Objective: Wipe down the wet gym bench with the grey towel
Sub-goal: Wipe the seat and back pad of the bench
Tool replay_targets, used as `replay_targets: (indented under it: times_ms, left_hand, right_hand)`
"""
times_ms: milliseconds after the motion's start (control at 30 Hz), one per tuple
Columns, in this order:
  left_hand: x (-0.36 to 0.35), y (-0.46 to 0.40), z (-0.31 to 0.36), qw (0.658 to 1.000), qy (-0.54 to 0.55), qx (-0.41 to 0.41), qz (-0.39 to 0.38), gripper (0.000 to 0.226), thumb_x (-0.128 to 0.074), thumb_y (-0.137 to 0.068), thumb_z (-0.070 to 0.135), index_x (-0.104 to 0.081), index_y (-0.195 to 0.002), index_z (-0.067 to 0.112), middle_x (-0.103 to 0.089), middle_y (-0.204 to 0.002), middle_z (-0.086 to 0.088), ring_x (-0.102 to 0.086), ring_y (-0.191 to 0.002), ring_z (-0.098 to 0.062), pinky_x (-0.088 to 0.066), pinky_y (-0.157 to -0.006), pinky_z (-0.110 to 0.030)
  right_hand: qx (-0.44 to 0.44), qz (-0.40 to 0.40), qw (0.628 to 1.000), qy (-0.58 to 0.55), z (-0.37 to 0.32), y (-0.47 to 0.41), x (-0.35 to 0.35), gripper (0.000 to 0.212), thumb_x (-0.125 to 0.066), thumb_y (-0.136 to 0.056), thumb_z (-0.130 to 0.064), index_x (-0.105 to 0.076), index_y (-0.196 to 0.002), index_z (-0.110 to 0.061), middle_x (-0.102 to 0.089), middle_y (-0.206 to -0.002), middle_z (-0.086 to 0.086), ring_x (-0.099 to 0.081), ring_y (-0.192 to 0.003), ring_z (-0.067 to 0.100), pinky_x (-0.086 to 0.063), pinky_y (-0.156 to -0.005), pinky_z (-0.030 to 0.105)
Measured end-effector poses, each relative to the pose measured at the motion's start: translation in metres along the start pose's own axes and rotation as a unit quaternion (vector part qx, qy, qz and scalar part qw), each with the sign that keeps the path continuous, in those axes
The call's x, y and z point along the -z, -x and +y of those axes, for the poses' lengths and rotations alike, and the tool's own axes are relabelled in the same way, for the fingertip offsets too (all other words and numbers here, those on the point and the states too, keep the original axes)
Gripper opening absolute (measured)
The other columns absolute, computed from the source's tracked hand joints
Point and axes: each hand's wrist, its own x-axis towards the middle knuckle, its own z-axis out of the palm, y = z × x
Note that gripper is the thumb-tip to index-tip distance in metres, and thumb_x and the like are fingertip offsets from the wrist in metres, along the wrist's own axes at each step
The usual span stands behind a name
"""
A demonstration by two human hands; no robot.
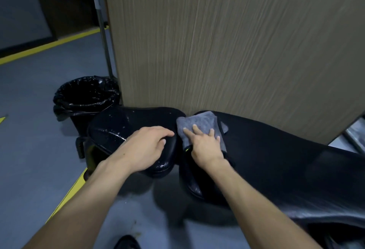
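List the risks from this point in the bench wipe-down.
1. The left hand rests on the seat pad, whose droplets remain; it may slip or smear them.
2. The right hand presses the grey towel flat-fingered at the long pad's end; it could slide into the gap.

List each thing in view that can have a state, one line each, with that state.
grey towel: folded, lying flat on the back pad's end, under the right hand.
seat pad: wet, droplets showing.
back pad: no droplets visible.
right hand: fingers straight, pressing the towel.
left hand: resting on the seat pad, fingers loosely bent.
bin: lined with a black bag, lidless; contents not discernible.
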Motion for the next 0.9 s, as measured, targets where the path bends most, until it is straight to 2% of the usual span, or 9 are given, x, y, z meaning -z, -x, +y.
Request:
replay_targets:
  times_ms: [67,133,233,333,467,533,733,833,900]
  left_hand:
    - [0.004,0.006,0.000,1.000,-0.001,-0.003,0.007,0.036,-0.049,-0.099,0.022,-0.061,-0.131,0.034,-0.060,-0.137,0.018,-0.058,-0.126,-0.014,-0.047,-0.104,-0.038]
    - [0.007,0.012,-0.004,1.000,0.000,-0.006,0.013,0.037,-0.048,-0.099,0.022,-0.061,-0.132,0.033,-0.060,-0.137,0.018,-0.058,-0.126,-0.012,-0.047,-0.105,-0.038]
    - [0.009,0.019,-0.013,1.000,0.003,0.004,0.014,0.037,-0.046,-0.099,0.025,-0.059,-0.132,0.036,-0.059,-0.137,0.021,-0.058,-0.124,-0.009,-0.048,-0.104,-0.039]
    - [0.008,0.024,-0.011,1.000,0.002,0.011,0.006,0.037,-0.046,-0.100,0.024,-0.060,-0.132,0.036,-0.058,-0.138,0.020,-0.058,-0.125,-0.012,-0.047,-0.105,-0.038]
    - [0.008,0.033,0.001,1.000,0.005,0.005,0.008,0.036,-0.049,-0.100,0.021,-0.062,-0.132,0.032,-0.061,-0.138,0.015,-0.057,-0.127,-0.014,-0.046,-0.106,-0.037]
    - [0.008,0.036,0.002,1.000,0.002,0.002,-0.003,0.036,-0.049,-0.099,0.020,-0.062,-0.131,0.032,-0.061,-0.137,0.014,-0.057,-0.127,-0.015,-0.046,-0.106,-0.037]
    - [0.002,0.038,0.002,0.999,-0.008,0.012,-0.034,0.037,-0.049,-0.100,0.023,-0.060,-0.133,0.034,-0.060,-0.138,0.014,-0.056,-0.127,-0.017,-0.045,-0.106,-0.040]
    - [-0.004,0.037,0.009,0.999,-0.018,0.011,-0.048,0.036,-0.049,-0.100,0.025,-0.060,-0.133,0.033,-0.061,-0.137,0.013,-0.057,-0.125,-0.018,-0.046,-0.105,-0.041]
    - [-0.009,0.037,0.016,0.998,-0.022,0.006,-0.058,0.036,-0.049,-0.099,0.027,-0.060,-0.132,0.034,-0.062,-0.135,0.012,-0.059,-0.124,-0.019,-0.047,-0.103,-0.042]
  right_hand:
    - [0.038,0.004,0.999,0.033,-0.011,0.039,-0.015,0.071,-0.056,-0.092,-0.022,-0.023,-0.153,-0.038,-0.018,-0.164,-0.007,-0.020,-0.142,0.054,-0.026,-0.111,0.065]
    - [0.087,0.003,0.995,0.053,-0.016,0.102,-0.023,0.083,-0.077,-0.067,-0.021,-0.043,-0.142,-0.036,-0.040,-0.155,-0.005,-0.041,-0.131,0.056,-0.041,-0.101,0.065]
    - [0.091,-0.012,0.993,0.076,-0.014,0.161,-0.039,0.088,-0.084,-0.043,-0.020,-0.062,-0.126,-0.036,-0.057,-0.142,-0.004,-0.057,-0.118,0.053,-0.052,-0.087,0.063]
    - [0.065,-0.014,0.996,0.064,-0.012,0.135,-0.030,0.081,-0.078,-0.057,-0.026,-0.052,-0.133,-0.040,-0.050,-0.149,-0.007,-0.051,-0.126,0.052,-0.047,-0.093,0.065]
    - [0.025,-0.013,0.999,-0.017,-0.017,0.071,-0.009,0.065,-0.049,-0.095,-0.030,-0.022,-0.151,-0.045,-0.013,-0.165,-0.013,-0.010,-0.149,0.044,-0.017,-0.115,0.063]
    - [0.041,-0.009,0.999,-0.017,-0.015,0.088,-0.012,0.068,-0.044,-0.093,-0.021,-0.021,-0.153,-0.045,-0.012,-0.165,-0.013,-0.008,-0.150,0.042,-0.013,-0.118,0.061]
    - [0.126,0.031,0.990,0.055,0.038,0.201,-0.049,0.086,-0.026,-0.068,-0.015,-0.033,-0.148,-0.045,-0.028,-0.161,-0.014,-0.025,-0.147,0.040,-0.028,-0.115,0.057]
    - [0.095,0.034,0.994,0.034,0.019,0.174,-0.037,0.081,-0.035,-0.070,-0.018,-0.038,-0.146,-0.045,-0.035,-0.158,-0.012,-0.031,-0.144,0.043,-0.029,-0.114,0.059]
    - [0.078,0.033,0.996,0.019,-0.007,0.136,-0.034,0.072,-0.046,-0.082,-0.023,-0.030,-0.150,-0.044,-0.022,-0.163,-0.011,-0.017,-0.148,0.045,-0.016,-0.117,0.062]
